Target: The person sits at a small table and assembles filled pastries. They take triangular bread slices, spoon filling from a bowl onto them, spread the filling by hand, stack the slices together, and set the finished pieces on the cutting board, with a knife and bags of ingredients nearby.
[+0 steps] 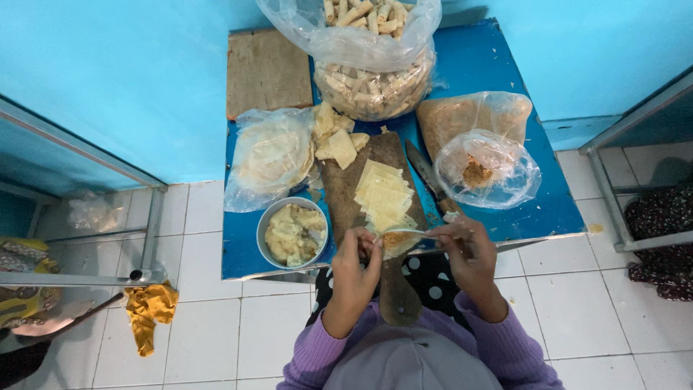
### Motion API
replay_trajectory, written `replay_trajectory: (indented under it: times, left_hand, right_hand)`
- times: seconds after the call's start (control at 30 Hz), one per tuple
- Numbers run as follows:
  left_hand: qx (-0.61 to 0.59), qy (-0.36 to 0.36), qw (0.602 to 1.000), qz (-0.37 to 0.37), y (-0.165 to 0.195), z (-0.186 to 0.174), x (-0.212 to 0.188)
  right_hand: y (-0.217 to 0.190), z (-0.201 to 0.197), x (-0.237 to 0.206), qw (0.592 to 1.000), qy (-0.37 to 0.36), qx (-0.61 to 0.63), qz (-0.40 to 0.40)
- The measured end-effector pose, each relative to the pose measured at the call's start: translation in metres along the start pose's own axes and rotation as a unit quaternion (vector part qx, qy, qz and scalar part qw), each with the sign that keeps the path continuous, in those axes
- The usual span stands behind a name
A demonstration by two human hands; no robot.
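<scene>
Left hand (359, 254) cupping pale square wrapper (395, 243) with brownish filling, right hand (468, 249) gripping spoon (419, 232)

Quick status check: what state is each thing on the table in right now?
Wrapper: held in left hand, filling on it.
Spoon: in right hand, over the wrapper.
Bowl: holds filling.
Roll bag: open, full.
Crumb bag: open.
Knife: lying flat.
</scene>
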State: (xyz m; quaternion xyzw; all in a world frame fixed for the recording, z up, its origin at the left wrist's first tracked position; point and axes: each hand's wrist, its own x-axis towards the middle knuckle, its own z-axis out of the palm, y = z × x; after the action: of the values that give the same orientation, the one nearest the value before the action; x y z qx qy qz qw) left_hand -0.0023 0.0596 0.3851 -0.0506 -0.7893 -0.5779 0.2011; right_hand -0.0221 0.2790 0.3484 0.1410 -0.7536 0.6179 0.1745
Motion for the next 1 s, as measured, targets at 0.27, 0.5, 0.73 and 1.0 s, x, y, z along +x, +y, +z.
replay_trajectory:
  times: [0.27,0.5,0.73,1.0]
  left_hand:
    - [0.001,-0.01,1.0,0.02,0.006,-0.001,0.001]
    - [0.037,-0.028,0.997,0.065,0.006,0.002,0.0]
    - [0.032,-0.05,0.997,0.053,0.009,0.002,0.0]
    - [0.072,-0.054,0.991,0.095,0.015,-0.003,0.002]
  right_hand:
    - [0.002,-0.001,-0.001,0.999,-0.011,0.041,-0.031]
    - [-0.014,-0.023,0.018,0.989,0.086,0.118,0.04]
    - [-0.011,-0.063,0.045,0.957,0.249,-0.128,-0.073]
    - [-0.028,-0.021,0.057,0.839,0.196,-0.479,-0.17]
